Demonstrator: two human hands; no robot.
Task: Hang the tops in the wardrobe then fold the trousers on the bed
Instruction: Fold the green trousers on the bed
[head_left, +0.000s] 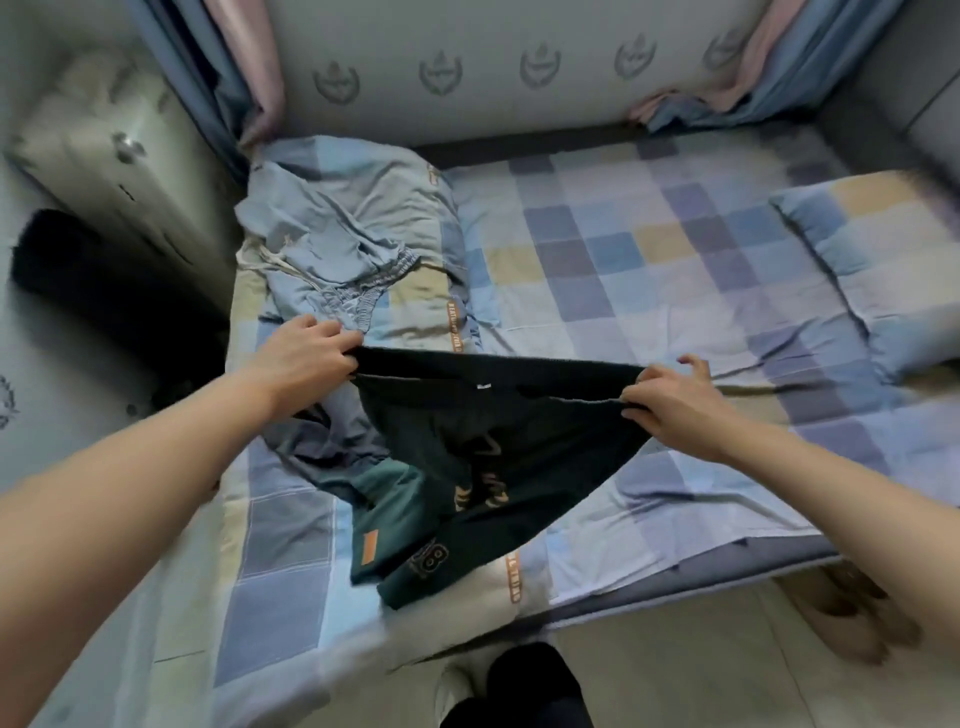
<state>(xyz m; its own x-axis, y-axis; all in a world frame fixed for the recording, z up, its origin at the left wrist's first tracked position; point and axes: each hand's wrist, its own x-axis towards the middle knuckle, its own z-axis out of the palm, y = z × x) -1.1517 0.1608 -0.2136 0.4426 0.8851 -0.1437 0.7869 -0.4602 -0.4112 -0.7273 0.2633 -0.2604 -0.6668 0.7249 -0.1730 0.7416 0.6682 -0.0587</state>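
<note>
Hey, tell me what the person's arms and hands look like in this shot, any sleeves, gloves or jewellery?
Both arms are bare from the frame edge to the wrist: no sleeves show. The left hand and right hand wear no gloves, and no watch, bracelet or ring is visible, though motion blur softens fine detail on the fingers.

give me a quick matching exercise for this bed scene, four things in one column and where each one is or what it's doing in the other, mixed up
Things:
1. dark green trousers
2. light blue trousers
3. pillow
4. left hand

Places or states:
A. lies crumpled at the far left of the bed
B. grips one end of a waistband
C. held stretched between both hands
D. rests at the right side of the bed

Pairs: 1-C, 2-A, 3-D, 4-B
</note>
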